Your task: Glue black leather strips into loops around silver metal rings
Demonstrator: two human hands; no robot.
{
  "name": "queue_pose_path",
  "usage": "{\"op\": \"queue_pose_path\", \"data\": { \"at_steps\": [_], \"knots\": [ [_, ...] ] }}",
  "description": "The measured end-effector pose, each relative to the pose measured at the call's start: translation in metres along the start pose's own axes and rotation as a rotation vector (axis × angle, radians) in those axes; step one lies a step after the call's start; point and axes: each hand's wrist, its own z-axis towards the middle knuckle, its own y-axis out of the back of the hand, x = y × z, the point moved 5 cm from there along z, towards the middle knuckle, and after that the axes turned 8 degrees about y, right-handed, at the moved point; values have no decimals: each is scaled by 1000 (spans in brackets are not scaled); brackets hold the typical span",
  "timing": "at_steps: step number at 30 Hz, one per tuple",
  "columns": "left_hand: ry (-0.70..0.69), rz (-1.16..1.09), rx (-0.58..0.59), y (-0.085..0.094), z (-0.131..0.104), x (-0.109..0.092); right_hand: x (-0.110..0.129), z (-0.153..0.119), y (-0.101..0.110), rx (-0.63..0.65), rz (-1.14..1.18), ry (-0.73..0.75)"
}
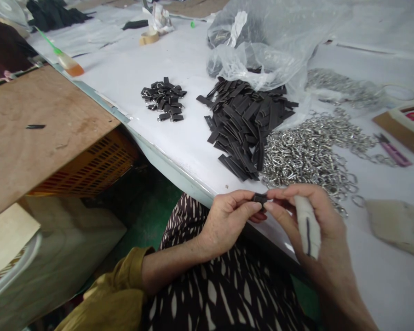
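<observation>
Between the fingertips of both my hands is a small black strip [260, 198], which looks folded; a ring in it cannot be made out. My left hand [229, 220] pinches it from the left, thumb on top. From the other side, my right hand [326, 225] has its thumb and fingertips closed at the strip's right end. A white wrapping or pad with a dark line [307, 227] lies along a finger of that hand. Just beyond are a heap of black strips [241, 119] and a pile of silver metal rings [300, 156]. Farther left sits a cluster of black strips with rings [163, 99].
A clear plastic bag [262, 59] lies behind the strips. Pink-handled cutters [393, 151] and a cardboard box [403, 126] are at right, near a beige cloth-like piece [398, 225]. A bottle of orange liquid [69, 64] and a tape roll [149, 37] lie farther back.
</observation>
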Motion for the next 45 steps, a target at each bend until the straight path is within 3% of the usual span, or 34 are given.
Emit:
{"op": "queue_pose_path", "data": {
  "at_steps": [7, 11, 13, 15, 18, 20, 27, 45],
  "knots": [
    [-65, 277, -8, 1, 1, -2, 2, -1, -1, 2, -130, 6],
    [-248, 717, -155, 4, -6, -22, 1, 0, 1, 3, -113, -9],
    [-299, 779, -198, 4, -8, -29, 1, 1, 2, 19, -90, -16],
    [-229, 657, -131, 3, -6, -26, 2, 1, 4, 34, -73, -11],
    [30, 315, 48, -2, 1, -9, 1, 2, 5, 45, -62, -8],
    [134, 146, 93, -5, 4, -2, -1, 2, 4, 50, -48, -23],
    [197, -65, 40, -6, 8, 0, -3, 0, 0, 22, -18, -77],
    [233, -164, 33, -1, 12, 10, -9, -1, -5, 39, -52, -90]
  ]
}}
